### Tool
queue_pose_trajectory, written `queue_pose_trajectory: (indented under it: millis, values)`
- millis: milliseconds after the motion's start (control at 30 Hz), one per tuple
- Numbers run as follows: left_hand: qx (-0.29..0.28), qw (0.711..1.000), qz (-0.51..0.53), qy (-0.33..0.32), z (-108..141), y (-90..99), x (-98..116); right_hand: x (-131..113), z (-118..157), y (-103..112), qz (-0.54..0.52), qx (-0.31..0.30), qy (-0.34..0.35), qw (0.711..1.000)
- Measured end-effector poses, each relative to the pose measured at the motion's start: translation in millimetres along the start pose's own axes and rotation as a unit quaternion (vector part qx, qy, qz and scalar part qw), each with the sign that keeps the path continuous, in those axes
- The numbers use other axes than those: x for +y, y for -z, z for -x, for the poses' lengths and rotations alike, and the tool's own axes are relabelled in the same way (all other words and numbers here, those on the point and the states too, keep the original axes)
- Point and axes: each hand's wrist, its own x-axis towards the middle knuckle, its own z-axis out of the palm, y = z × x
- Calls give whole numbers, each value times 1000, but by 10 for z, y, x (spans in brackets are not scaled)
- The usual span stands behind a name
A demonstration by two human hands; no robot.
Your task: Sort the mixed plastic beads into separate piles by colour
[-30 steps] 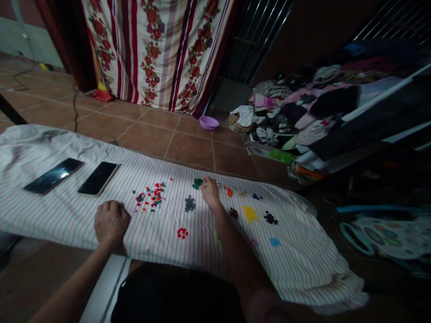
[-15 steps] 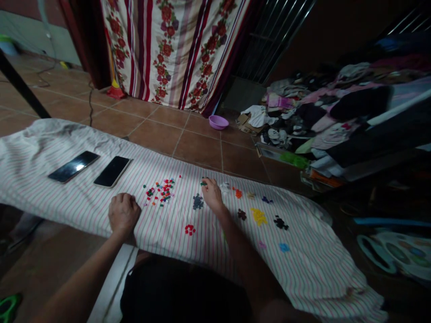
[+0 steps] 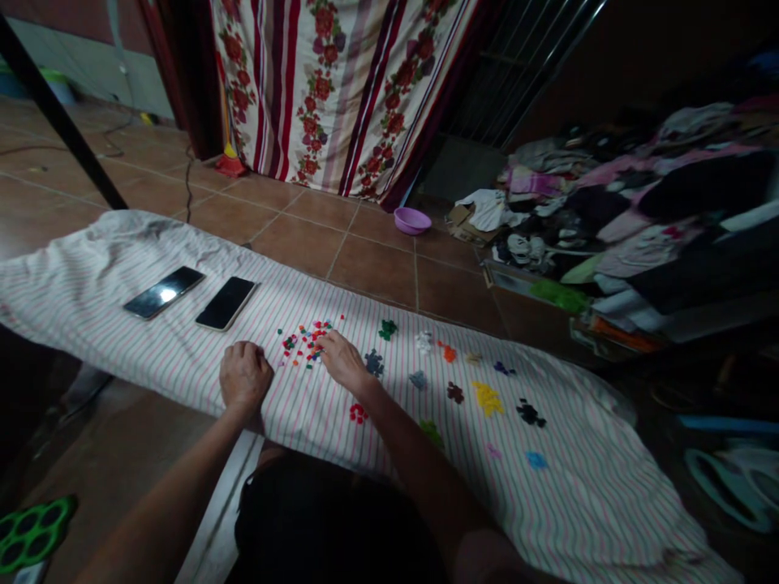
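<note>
My right hand [image 3: 342,358] reaches to the right edge of a mixed heap of small coloured pieces [image 3: 299,347]. Its fingers are drawn together and bent down onto the pieces; whatever lies between the fingertips is too small to make out. Left of that heap, my left hand [image 3: 244,377] rests on the striped cloth [image 3: 292,442], curled into a fist with nothing showing in it. Close to my right hand lie a dark grey pile [image 3: 374,363], a dark green pile [image 3: 388,329] and a red pile [image 3: 359,414].
More single-colour piles spread rightward, among them white [image 3: 423,342], orange [image 3: 448,352], brown [image 3: 454,392], yellow [image 3: 488,399], black [image 3: 531,412] and blue [image 3: 536,461]. Two phones [image 3: 226,304] lie on the left. Beyond the cloth, a purple basin [image 3: 412,221] stands on the tiled floor.
My right hand has moved left from the dark green pile to the mixed heap, uncovering the green pile and a lighter grey one. My left hand stays in place; the view has shifted slightly.
</note>
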Motion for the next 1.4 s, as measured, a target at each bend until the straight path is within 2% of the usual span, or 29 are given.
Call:
queue_pose_trajectory:
  millis: [133, 333, 533, 800, 1100, 1233, 1400]
  values:
    - [1, 1000, -5, -2, 4, -18, -13, -14, 18, -10, 39, -10, 49, 998]
    - [-1, 1000, -11, -1, -2, -16, -15, -16, -10, -32, 35, -3, 60, 998]
    - [9, 1000, -12, -7, 1, -18, -20, 61, -5, -10, -23, 16, 26, 999]
    - [5, 1000, -16, -4, 1, -6, -6, 100, 35, -22, 5, 3, 12, 1000]
    - [12, 1000, -13, -4, -3, -19, -10, 67, -9, -94, 22, -3, 38, 999]
    - [17, 1000, -12, -7, 4, -20, -13, 176, 43, -31, -26, 39, 16, 999]
    - [13, 1000, -19, -8, 8, -18, -18, 656, 338, 202, -83, 145, -70, 983]
